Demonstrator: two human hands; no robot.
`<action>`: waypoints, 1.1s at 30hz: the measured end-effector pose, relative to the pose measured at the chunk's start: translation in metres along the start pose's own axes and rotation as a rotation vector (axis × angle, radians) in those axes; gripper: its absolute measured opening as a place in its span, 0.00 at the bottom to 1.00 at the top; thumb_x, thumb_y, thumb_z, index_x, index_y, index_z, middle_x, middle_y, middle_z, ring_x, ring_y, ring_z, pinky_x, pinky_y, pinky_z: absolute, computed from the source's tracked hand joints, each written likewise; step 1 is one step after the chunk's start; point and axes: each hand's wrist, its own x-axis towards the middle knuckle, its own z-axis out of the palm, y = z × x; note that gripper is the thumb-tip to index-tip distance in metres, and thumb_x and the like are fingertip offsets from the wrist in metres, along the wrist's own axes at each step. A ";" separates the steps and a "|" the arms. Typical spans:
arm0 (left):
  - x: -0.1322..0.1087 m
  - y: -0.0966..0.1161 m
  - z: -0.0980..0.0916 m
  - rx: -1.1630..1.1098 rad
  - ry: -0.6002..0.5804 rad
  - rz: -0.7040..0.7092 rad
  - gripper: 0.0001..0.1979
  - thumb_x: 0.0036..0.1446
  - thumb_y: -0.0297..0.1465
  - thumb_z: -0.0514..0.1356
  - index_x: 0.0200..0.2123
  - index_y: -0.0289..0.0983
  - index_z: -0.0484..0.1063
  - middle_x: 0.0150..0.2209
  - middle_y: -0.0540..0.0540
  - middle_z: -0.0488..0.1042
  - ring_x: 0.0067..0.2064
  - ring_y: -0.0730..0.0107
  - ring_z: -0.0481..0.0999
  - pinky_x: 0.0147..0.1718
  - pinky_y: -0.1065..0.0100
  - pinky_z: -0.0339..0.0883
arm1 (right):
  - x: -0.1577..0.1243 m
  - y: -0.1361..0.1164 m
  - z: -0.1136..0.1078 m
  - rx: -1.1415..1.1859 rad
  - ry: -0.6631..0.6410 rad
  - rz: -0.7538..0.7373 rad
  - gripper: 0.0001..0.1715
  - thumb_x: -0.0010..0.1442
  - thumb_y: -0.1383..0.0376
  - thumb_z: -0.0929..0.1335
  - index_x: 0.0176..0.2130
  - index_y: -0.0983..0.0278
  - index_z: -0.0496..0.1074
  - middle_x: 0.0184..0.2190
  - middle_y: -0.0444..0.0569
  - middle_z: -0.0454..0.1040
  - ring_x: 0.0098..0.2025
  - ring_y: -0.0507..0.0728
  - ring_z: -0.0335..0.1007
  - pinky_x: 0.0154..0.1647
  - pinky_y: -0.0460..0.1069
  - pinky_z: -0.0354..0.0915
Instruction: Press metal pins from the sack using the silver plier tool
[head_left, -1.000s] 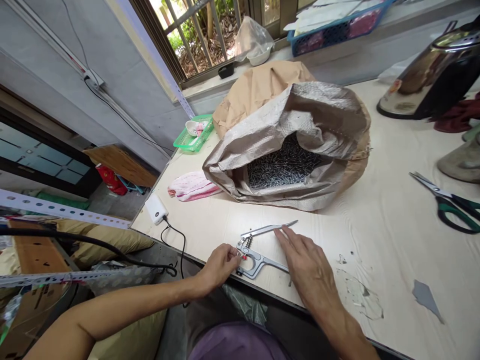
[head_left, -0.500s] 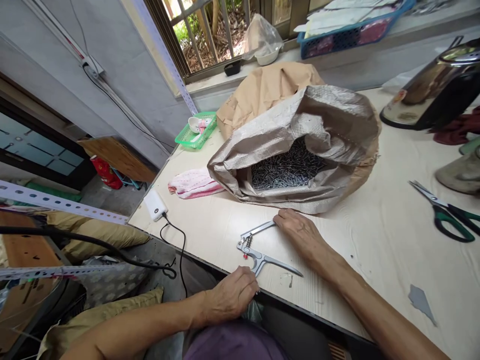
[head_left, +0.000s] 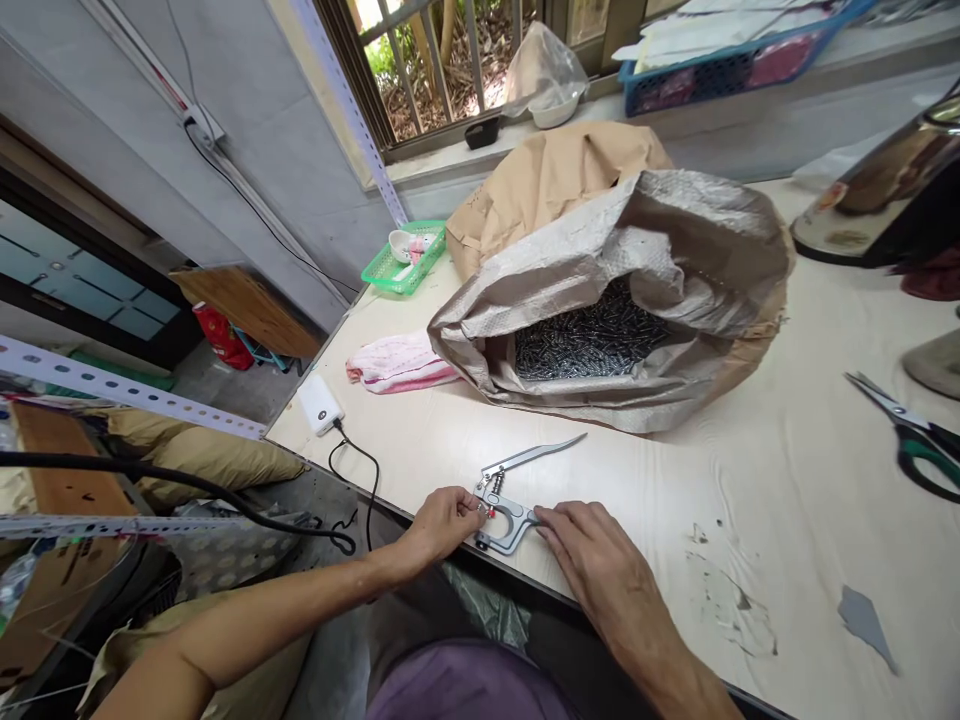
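Near the table's front edge lies a grey metal hand tool (head_left: 517, 465) with two long handles, a spring and a small red part. My left hand (head_left: 448, 518) is at its jaw end, with thumb and fingertips pinched beside the red part; whatever is between the fingertips is too small to make out. My right hand (head_left: 600, 560) is closed on the lower handle, covering most of it. The upper handle sticks out free. Behind the tool, an open woven sack (head_left: 555, 270) lies on its side, showing many small dark metal pieces (head_left: 592, 335).
On the pale table (head_left: 420, 440) are a white power bank (head_left: 321, 405) with a black cable, a pink-striped cloth (head_left: 401, 365), a green basket (head_left: 405, 270), scissors (head_left: 911, 430) and a grey scrap (head_left: 866, 622). A kettle (head_left: 877, 190) stands back right.
My right hand has left the upper handle and come down onto the lower one. My left hand has moved up and left to the red part. The view has shifted slightly.
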 end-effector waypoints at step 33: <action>-0.015 0.001 0.001 0.277 0.069 0.182 0.03 0.51 0.30 0.53 0.27 0.37 0.63 0.26 0.52 0.64 0.30 0.71 0.62 0.30 0.70 0.55 | -0.012 -0.009 0.038 -0.157 0.016 0.180 0.11 0.56 0.75 0.62 0.36 0.61 0.68 0.33 0.47 0.65 0.35 0.56 0.55 0.35 0.50 0.54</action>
